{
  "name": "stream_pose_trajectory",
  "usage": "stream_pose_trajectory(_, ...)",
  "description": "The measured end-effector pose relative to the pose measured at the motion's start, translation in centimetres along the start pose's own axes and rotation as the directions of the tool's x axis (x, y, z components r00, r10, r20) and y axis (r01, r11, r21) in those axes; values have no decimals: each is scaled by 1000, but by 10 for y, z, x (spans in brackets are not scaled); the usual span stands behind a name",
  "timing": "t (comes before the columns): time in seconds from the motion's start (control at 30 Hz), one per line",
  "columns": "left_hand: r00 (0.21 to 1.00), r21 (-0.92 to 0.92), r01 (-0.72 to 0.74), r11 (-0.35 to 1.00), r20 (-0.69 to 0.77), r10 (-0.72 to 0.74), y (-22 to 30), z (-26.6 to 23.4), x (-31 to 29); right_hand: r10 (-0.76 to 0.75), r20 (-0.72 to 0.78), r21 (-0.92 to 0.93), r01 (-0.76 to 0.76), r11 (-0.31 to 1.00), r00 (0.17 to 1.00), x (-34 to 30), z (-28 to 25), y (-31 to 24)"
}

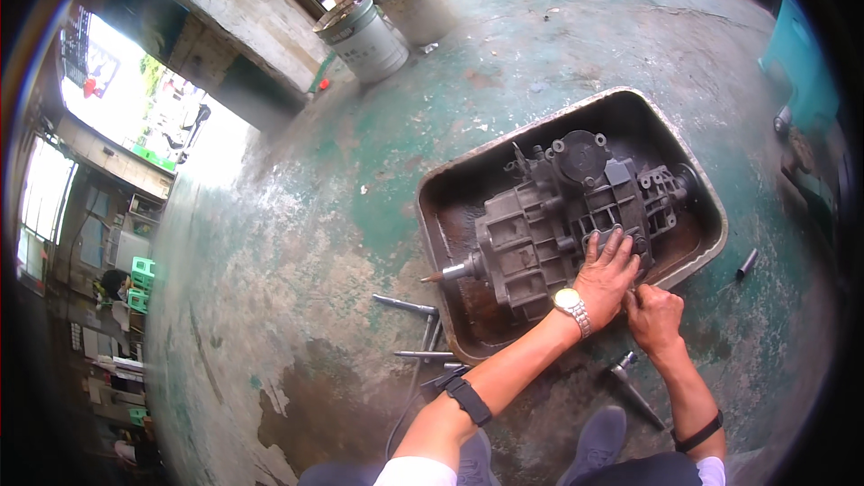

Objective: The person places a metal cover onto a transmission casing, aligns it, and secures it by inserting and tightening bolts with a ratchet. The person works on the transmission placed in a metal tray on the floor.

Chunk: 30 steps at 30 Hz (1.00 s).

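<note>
- Gearbox point(531, 243), grey, ribbed casting, lay in a deep metal tray point(456, 229) with rounded corners; tray sat on the worn green floor point(288, 207)
- Output end: shaft point(454, 271) stuck out to the left, its rusty tip reaching past the tray rim
- Left hand point(607, 274): palm down on the near side of the gearbox, fingers extended and slightly spread; nothing clasped in it
- Right hand point(655, 317): fingers curled in tightly, just beside the left hand at the near tray edge; could not tell whether it gripped anything
- Worn items: wristwatch point(568, 300) on left wrist; black strap point(470, 400) around left forearm, similar band point(697, 432) on right
- Floor left of tray: metal bars point(405, 304), some near its corner
- Floor near the right forearm: long-handled tool point(639, 396); short dark tube point(747, 263) lay apart, right of tray
- Background: two buckets point(364, 40) side by side, upright, beyond tray
</note>
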<state>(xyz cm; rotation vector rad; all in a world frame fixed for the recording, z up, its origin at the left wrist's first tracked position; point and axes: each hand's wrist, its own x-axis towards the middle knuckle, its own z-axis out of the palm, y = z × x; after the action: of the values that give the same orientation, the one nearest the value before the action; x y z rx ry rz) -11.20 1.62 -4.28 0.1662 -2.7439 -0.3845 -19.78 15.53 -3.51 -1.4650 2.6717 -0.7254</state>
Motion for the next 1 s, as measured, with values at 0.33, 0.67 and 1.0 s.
stream_pose_trajectory(0.33,1000,-1,-16,1000,-21,16,-4,-1,0,-9,-38,264,18,964,999,-13,-18,4)
stream_pose_trajectory(0.67,999,32,-14,999,46,13,-4,-12,2,-147,-78,229,161,960,986,-3,-17,-3)
stream_pose_trajectory(1.0,986,-51,-16,999,-169,7,-7,24,-3,-93,11,-59,93,994,996,1,2,14)
